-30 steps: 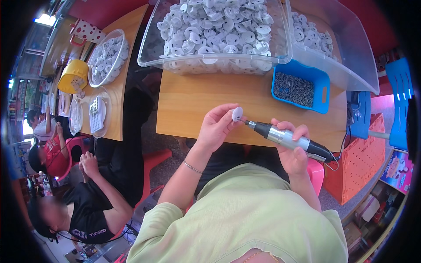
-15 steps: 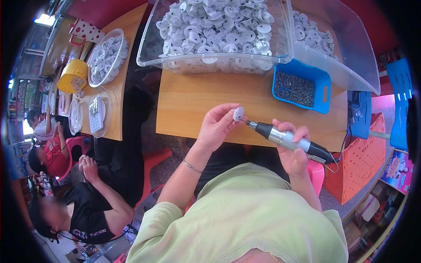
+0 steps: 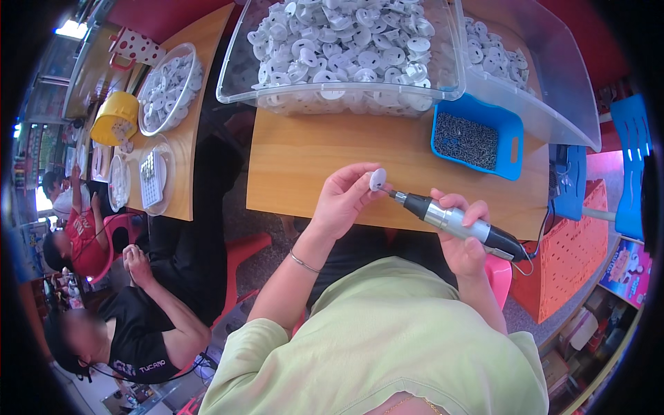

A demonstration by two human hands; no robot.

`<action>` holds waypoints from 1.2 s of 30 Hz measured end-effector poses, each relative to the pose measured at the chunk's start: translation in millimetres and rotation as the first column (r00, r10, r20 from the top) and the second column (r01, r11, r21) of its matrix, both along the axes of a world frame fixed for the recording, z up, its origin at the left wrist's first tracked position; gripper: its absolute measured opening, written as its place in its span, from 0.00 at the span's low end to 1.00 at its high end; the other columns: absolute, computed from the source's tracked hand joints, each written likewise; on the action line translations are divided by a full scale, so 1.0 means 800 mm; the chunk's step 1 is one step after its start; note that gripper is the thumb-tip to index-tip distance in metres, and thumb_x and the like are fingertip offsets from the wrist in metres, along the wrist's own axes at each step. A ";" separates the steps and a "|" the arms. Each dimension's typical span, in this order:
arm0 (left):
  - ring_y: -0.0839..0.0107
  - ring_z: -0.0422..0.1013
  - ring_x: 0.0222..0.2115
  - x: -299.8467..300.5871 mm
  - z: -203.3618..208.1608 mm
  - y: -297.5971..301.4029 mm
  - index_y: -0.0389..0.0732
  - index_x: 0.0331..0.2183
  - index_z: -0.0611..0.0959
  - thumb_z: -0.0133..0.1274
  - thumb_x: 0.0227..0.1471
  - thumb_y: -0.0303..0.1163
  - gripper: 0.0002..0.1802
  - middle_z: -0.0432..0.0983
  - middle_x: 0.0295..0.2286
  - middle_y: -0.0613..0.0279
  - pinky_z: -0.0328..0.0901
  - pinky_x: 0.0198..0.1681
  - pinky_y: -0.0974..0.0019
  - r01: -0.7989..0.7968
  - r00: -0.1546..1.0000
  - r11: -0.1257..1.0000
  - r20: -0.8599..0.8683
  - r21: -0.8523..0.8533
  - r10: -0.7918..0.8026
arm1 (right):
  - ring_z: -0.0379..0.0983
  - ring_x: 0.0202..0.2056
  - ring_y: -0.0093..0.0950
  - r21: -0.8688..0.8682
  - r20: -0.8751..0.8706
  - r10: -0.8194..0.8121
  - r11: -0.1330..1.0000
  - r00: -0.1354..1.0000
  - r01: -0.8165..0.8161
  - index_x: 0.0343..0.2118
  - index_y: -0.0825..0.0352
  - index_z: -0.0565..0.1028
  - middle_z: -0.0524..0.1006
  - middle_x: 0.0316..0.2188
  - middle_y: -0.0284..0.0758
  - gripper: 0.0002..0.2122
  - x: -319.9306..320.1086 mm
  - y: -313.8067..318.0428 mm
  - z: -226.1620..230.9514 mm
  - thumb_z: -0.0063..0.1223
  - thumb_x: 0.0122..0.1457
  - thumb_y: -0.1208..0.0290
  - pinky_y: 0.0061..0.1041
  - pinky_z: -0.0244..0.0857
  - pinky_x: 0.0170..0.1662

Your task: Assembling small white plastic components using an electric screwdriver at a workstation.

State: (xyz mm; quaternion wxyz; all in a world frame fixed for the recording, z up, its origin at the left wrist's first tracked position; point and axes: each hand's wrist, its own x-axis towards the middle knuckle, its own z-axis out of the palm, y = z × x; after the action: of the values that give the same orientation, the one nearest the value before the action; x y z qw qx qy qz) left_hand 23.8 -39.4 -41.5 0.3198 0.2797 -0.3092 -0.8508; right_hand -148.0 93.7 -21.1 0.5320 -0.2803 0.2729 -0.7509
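Observation:
Between the fingers of my left hand (image 3: pixel 346 197) is a small round white plastic part (image 3: pixel 377 180) with a dark slot or hole in its face. My right hand (image 3: pixel 463 235) is wrapped round a silver and black electric screwdriver (image 3: pixel 443 216) with a cord at its rear end. The screwdriver points left, and its bit meets the white part near the lower edge. Whether a screw sits on the bit is too small to tell. Both hands are above the near edge of the wooden table (image 3: pixel 332 162).
Beyond the hands stands a clear bin (image 3: pixel 339 95) heaped with white parts. A blue basket (image 3: pixel 513 138) of small screws sits to its right, beside another clear bin (image 3: pixel 553 104). An orange crate (image 3: pixel 564 249) is at the right. Co-workers (image 3: pixel 149 332) sit at the left by another table (image 3: pixel 181 159).
My hands and the screwdriver hold almost the same place. The white part has turned or shifted very slightly against the bit.

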 end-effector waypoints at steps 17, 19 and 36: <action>0.67 0.72 0.36 0.001 0.000 -0.001 0.35 0.41 0.74 0.45 0.54 0.27 0.12 0.73 0.34 0.59 0.69 0.40 0.71 0.011 1.000 1.000 0.009 -0.003 -0.011 | 0.53 0.57 0.41 -0.015 -0.076 0.000 1.000 0.997 -0.001 0.32 0.57 0.62 0.64 0.44 0.43 0.14 -0.002 0.000 -0.003 0.55 0.50 0.61 0.40 0.55 0.56; 0.67 0.72 0.36 0.001 -0.001 -0.001 0.35 0.41 0.74 0.45 0.54 0.27 0.12 0.73 0.34 0.59 0.69 0.40 0.71 0.014 1.000 1.000 0.001 -0.006 -0.014 | 0.53 0.57 0.41 -0.006 -0.077 0.005 1.000 0.997 -0.005 0.32 0.57 0.62 0.64 0.44 0.43 0.14 -0.003 0.000 -0.003 0.55 0.50 0.61 0.40 0.54 0.57; 0.68 0.72 0.36 0.003 -0.001 -0.002 0.36 0.41 0.74 0.46 0.54 0.28 0.12 0.72 0.34 0.60 0.69 0.40 0.71 0.028 1.000 1.000 0.012 -0.004 -0.028 | 0.57 0.54 0.43 -0.023 -0.080 -0.014 1.000 0.997 0.012 0.31 0.56 0.64 0.68 0.43 0.44 0.11 0.002 -0.005 0.004 0.56 0.51 0.64 0.44 0.47 0.57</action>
State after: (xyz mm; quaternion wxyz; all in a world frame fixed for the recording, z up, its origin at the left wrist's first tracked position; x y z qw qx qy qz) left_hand 25.9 -40.7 -42.3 0.3065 0.2795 -0.3168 -0.8530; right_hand -146.3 89.9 -17.9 0.5126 -0.3144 0.2874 -0.7455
